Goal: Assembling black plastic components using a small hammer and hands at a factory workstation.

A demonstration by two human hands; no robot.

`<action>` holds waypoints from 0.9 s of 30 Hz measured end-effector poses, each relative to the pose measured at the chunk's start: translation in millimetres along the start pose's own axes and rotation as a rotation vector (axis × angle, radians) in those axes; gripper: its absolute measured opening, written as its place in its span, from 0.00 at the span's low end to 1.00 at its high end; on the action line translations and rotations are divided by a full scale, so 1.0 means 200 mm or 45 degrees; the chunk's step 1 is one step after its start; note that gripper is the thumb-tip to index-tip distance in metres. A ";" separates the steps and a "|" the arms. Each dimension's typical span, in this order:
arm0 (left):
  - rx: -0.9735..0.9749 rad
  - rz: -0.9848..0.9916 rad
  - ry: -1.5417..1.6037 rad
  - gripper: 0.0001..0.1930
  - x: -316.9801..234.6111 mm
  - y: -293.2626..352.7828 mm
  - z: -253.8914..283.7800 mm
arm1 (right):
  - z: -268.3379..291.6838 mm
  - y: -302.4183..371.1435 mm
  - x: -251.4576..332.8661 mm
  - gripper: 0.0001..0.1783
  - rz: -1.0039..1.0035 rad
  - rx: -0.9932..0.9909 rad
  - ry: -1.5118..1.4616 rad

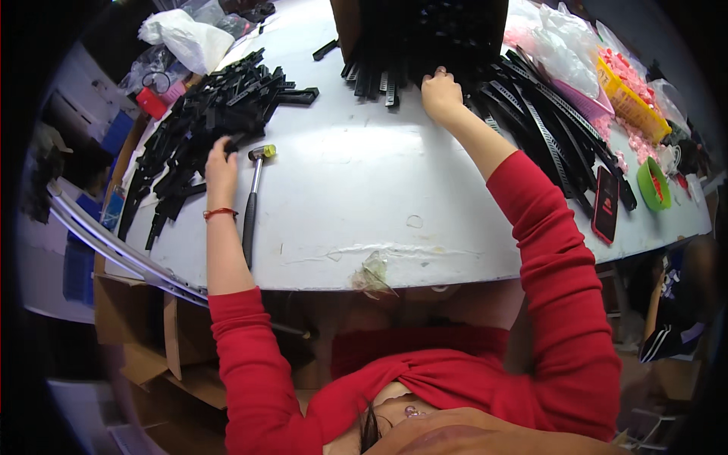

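Note:
My left hand is at the near right edge of a heap of black plastic parts, fingers loosely bent and thumb apart, with no part plainly in its grasp. Just right of it lies a hammer with a yellow-tipped head and black grip. Farther off, my right hand is at the mouth of a dark box, beside black slotted strips sticking out of it. Its fingers are curled closed, and what they hold, if anything, is hidden in the shadow.
Long black slotted strips lie on the right of the white table. Beyond them are a phone, a green bowl and a yellow basket of pink pieces. Plastic bags sit far left; cardboard boxes stand below left.

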State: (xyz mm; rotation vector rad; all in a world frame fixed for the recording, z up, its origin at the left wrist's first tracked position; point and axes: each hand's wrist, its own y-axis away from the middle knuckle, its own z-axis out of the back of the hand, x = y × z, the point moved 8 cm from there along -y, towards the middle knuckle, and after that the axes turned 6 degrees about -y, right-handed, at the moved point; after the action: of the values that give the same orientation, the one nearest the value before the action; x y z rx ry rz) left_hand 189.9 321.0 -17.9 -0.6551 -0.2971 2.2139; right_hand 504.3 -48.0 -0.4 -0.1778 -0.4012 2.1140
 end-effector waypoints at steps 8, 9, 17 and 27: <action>-0.012 -0.334 0.687 0.20 -0.52 0.20 0.27 | 0.24 0.44 0.08 0.16 0.198 0.297 -0.208; 0.074 -0.379 0.791 0.21 -0.56 0.23 0.24 | 0.27 0.56 0.10 0.16 0.263 0.294 -0.223; 0.592 -0.422 0.746 0.17 -0.76 0.53 0.22 | 0.50 1.22 0.10 0.18 0.451 0.196 -0.649; 0.437 -0.552 0.466 0.12 -0.94 0.98 0.28 | 0.43 1.15 0.36 0.16 0.533 0.030 -0.638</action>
State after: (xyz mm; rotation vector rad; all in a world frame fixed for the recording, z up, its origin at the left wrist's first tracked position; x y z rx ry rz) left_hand 139.9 49.7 15.6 -0.7110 0.1205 1.6405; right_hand 259.4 -120.6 2.0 0.3176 -0.6784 2.5709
